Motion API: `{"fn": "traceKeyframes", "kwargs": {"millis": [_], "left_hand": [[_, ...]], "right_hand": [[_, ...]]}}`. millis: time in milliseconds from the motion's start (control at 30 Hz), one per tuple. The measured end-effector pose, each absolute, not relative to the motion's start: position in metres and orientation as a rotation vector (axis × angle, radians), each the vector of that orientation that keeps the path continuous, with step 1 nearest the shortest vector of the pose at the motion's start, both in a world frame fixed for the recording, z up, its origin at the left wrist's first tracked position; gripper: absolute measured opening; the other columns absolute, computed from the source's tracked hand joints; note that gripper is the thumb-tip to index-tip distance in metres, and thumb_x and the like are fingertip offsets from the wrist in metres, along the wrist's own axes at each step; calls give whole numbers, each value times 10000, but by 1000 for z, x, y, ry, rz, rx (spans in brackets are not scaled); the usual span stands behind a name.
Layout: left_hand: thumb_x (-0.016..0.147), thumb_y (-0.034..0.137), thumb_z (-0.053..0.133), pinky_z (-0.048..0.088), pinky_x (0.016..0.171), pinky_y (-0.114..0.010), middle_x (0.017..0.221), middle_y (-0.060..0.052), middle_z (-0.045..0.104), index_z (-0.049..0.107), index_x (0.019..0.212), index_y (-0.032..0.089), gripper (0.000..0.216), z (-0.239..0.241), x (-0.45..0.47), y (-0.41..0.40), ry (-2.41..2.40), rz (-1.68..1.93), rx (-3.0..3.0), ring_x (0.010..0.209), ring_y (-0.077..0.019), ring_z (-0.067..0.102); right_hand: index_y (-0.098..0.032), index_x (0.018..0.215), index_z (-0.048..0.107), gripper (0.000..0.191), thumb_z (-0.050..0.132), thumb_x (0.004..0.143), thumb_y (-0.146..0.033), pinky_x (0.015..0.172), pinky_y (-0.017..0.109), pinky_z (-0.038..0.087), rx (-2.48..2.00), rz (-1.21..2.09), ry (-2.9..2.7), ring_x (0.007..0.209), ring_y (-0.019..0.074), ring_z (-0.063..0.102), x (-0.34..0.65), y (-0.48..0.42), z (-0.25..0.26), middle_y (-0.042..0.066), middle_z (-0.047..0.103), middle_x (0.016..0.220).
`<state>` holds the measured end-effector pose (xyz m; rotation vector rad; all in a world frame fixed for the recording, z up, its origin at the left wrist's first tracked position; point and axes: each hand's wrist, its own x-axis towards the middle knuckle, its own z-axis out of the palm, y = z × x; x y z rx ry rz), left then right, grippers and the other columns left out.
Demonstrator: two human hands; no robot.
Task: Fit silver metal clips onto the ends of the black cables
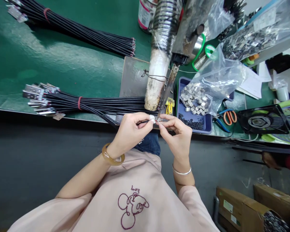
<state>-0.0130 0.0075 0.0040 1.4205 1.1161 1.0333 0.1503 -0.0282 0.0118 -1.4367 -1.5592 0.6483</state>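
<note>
My left hand [131, 130] pinches the end of a thin black cable [143, 122] just in front of the bench edge. My right hand [177, 132] pinches a small metal clip [159, 119] against that cable end, right under the tip of a soldering iron [168, 88] mounted above. The fingertips of both hands meet there. A bundle of black cables with metal clips on their ends [62, 103] lies on the green bench [50, 61] to my left.
A second cable bundle [82, 30] lies at the back left. A blue tray [206, 124] holds loose metal clips [195, 100] under a clear plastic bag [222, 74]. Orange-handled scissors [228, 116], a black fan [262, 120] and cardboard boxes [244, 209] sit at the right.
</note>
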Motion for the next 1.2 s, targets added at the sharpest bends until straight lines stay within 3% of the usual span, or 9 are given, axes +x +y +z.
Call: {"fn": "traceKeyframes", "kwargs": {"millis": [300,533,1200], "left_hand": [[820,187,635,421,525,-186,717,-42,750,793,795,104,181,5,-14,8,1123,1031,1471,574,-96,563],[808,188,644,364,487,-188,660,-20,690,788,776,113,165,6,-13,8,1119,1076,1440,535,-77,478],[827,160,603,295,505,-230,570,25,543,758,722,128,190,10,-12,9,1105,1023,1584,525,-80,390]], "right_hand": [[-202,805,667,85,678,888,-197,742,274,659,-1435,687,-1544,837,155,779,152,-28,10,57,785,1074],[-218,822,698,71,705,867,-164,759,254,650,-1401,603,-1593,958,160,766,150,-26,13,37,788,1057],[-234,810,630,128,663,871,-127,874,370,642,-1392,427,-1738,955,191,774,154,-31,16,35,786,1091]]}}
